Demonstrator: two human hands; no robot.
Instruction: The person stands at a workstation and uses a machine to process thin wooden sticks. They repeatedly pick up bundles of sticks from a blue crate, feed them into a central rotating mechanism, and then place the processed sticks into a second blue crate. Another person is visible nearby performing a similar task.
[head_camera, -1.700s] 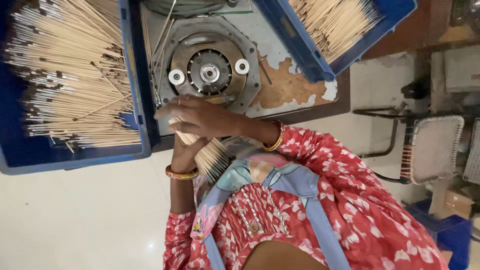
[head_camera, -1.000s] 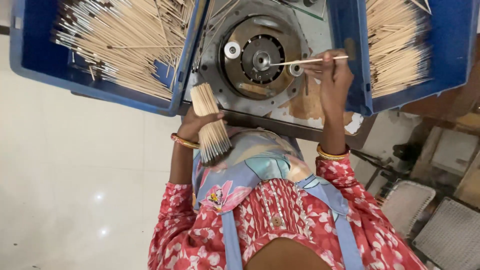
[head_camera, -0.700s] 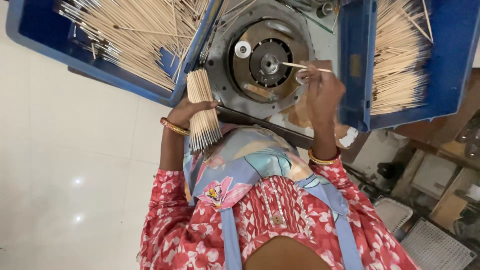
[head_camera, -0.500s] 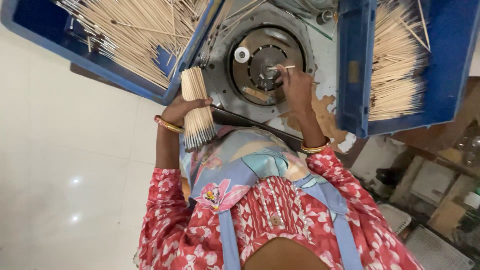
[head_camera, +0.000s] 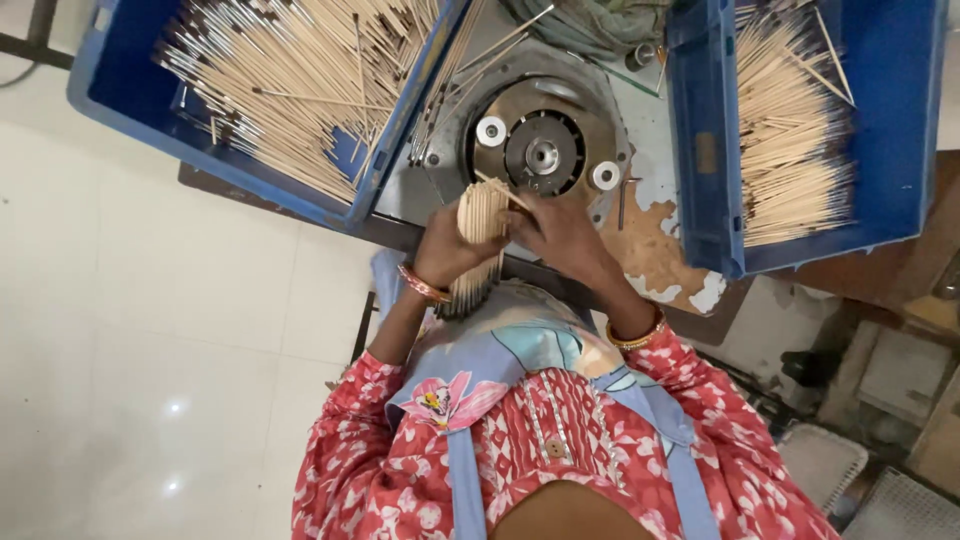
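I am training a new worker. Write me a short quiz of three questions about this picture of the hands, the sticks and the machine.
1. True or false: the left hand grips a bundle of thin pale wooden sticks.
2. Where is the right hand? A) in the right blue plastic crate B) at the bundle's top, before the round grey metal machine disc C) on the floor
3. What fills the left blue plastic crate?

Key: 1 true; 2 B; 3 loose thin sticks.

Left hand (head_camera: 447, 243) apparently clenched, right hand (head_camera: 556, 233) alongside, fingers curled.
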